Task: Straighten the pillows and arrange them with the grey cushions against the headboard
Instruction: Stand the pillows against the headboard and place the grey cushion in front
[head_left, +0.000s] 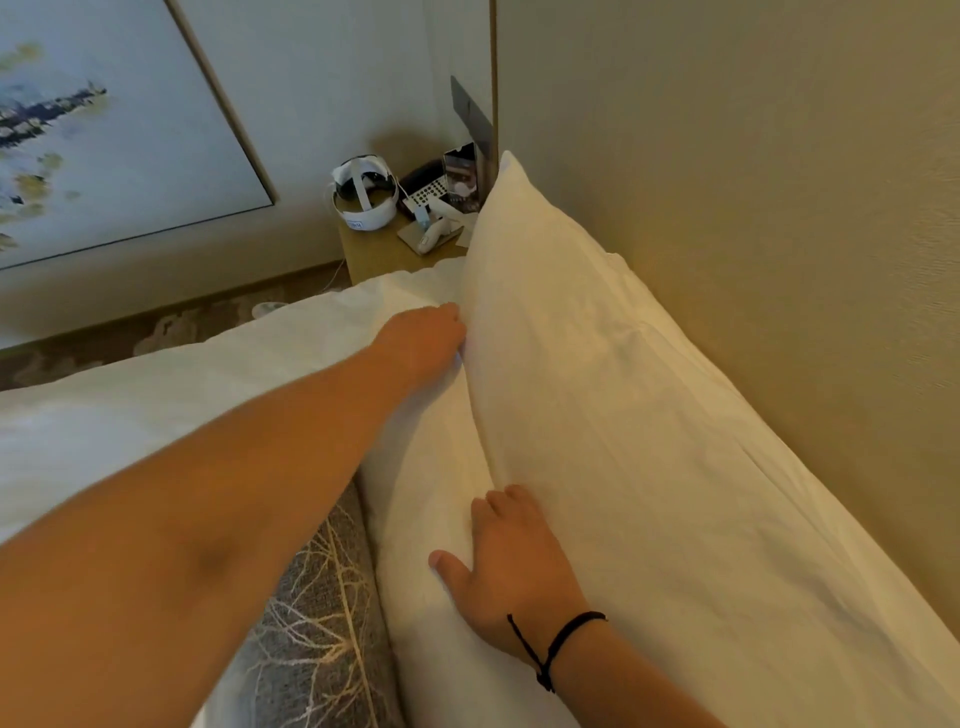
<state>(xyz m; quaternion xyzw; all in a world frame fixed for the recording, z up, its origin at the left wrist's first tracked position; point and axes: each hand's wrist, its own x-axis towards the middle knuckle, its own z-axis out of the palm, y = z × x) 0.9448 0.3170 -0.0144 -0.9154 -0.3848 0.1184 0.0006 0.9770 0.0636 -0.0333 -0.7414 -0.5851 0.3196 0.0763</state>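
A large white pillow (623, 415) leans against the beige headboard (753, 208). A second white pillow (431, 493) lies in front of it, lower down. My left hand (421, 335) reaches to the far end, its fingers curled into the seam between the two pillows and gripping the front pillow's edge. Nearer to me, my right hand (509, 566), with a black wrist cord, rests flat on the front pillow with its thumb spread and its fingertips pushed into the same seam. A grey cushion with a pale branch pattern (317, 597) lies beside the front pillow, partly under my left forearm.
The white duvet (182, 374) covers the bed on the left. Beyond the pillows a wooden nightstand (374, 254) carries a white headset (363, 195), a phone, a controller and a card stand. A framed painting (104, 130) hangs on the wall.
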